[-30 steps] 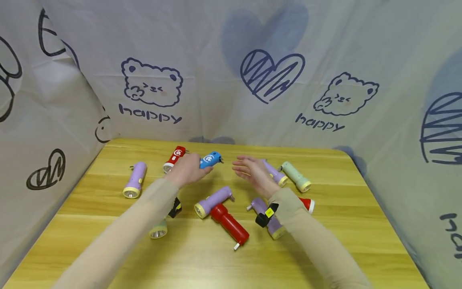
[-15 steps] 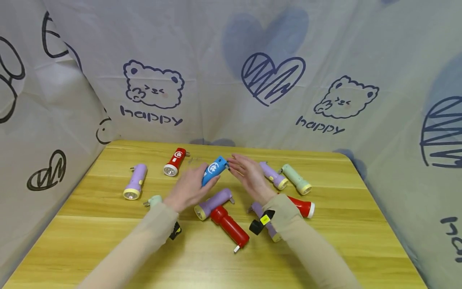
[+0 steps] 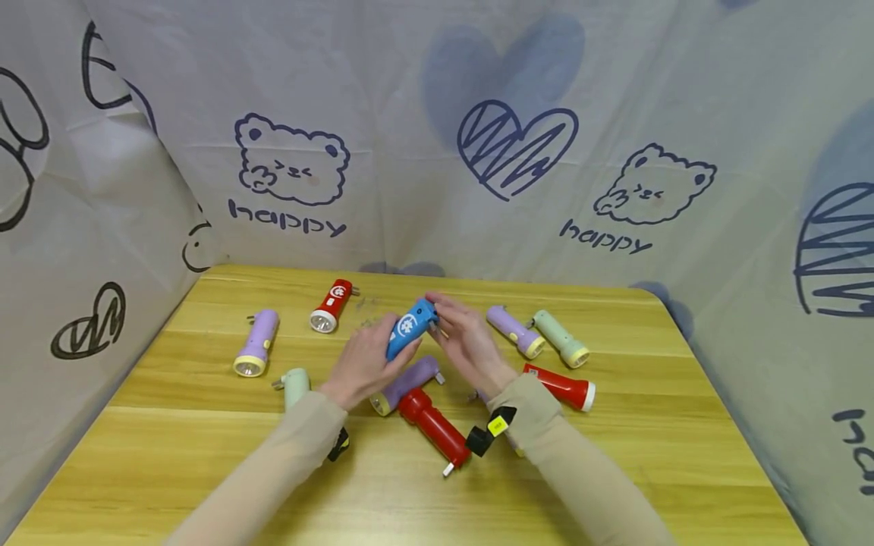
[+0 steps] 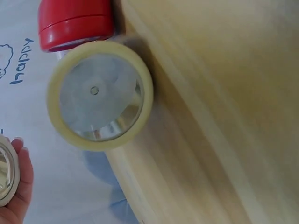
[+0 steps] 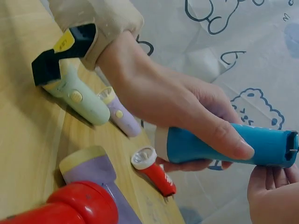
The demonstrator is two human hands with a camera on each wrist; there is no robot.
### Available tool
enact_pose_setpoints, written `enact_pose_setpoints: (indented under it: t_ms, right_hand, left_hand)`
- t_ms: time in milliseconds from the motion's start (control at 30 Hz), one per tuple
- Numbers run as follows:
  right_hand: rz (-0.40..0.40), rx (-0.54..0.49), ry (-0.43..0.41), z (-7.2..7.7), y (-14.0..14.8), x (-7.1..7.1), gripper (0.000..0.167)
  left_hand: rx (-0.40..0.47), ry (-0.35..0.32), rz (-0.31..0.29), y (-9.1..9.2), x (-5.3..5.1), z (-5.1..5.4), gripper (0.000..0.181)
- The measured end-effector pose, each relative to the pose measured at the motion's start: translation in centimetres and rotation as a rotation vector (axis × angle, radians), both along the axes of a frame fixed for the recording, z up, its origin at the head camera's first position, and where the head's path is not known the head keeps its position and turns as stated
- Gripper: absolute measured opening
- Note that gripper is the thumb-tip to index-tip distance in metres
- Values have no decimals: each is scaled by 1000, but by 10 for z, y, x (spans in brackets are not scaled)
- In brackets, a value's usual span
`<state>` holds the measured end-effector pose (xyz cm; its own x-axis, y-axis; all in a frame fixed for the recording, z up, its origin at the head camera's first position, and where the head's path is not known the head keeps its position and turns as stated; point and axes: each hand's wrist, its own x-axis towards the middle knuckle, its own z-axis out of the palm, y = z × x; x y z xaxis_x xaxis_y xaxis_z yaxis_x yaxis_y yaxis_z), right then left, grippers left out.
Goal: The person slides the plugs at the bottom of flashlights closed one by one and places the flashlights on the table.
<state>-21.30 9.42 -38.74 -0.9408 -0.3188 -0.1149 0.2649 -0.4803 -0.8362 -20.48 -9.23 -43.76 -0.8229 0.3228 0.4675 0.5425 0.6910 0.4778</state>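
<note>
My left hand (image 3: 363, 362) grips a blue flashlight (image 3: 408, 331) above the table, thumb along one side and fingers under it. The flashlight's tail end, with a small metal plug, points right and away. My right hand (image 3: 471, 345) is at that tail end, fingers extended and touching it; its thumb is hidden in the head view. In the right wrist view, the right hand's fingers (image 5: 273, 179) reach up under the blue end. In the left wrist view, the left hand (image 4: 24, 186) shows at the edge beside the held flashlight's pale-rimmed lens (image 4: 7, 172).
Below the hands lie a purple flashlight (image 3: 410, 383) and a red flashlight (image 3: 437, 428). To the left are red (image 3: 332, 305), purple (image 3: 258, 341) and green (image 3: 297, 387) flashlights. Purple (image 3: 515, 331), green (image 3: 560, 337) and red (image 3: 561, 387) ones lie right. A printed cloth (image 3: 410, 189) stands behind the table.
The left hand has lifted the blue flashlight and brought it right and nearer. The right hand has moved slightly nearer, and its fingers have met the flashlight's tail end.
</note>
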Motion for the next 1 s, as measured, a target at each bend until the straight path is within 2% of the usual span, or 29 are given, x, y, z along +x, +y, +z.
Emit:
enact_pose_setpoints:
  t_ms: [267, 433, 500, 667, 1000]
  right_hand:
    - [84, -31, 23, -5, 1, 5, 51]
    - [124, -73, 27, -7, 3, 8, 53]
    - [133, -86, 19, -7, 3, 10, 52]
    - [162, -113, 23, -8, 5, 11, 36]
    - [224, -119, 27, -11, 7, 10, 35]
  left_hand:
    - [53, 81, -46, 2, -3, -8, 30]
    - [57, 123, -74, 2, -4, -9, 29]
    - [57, 138, -81, 2, -3, -10, 27]
    - [58, 174, -92, 2, -2, -10, 26]
    - [50, 226, -124, -2, -2, -14, 27]
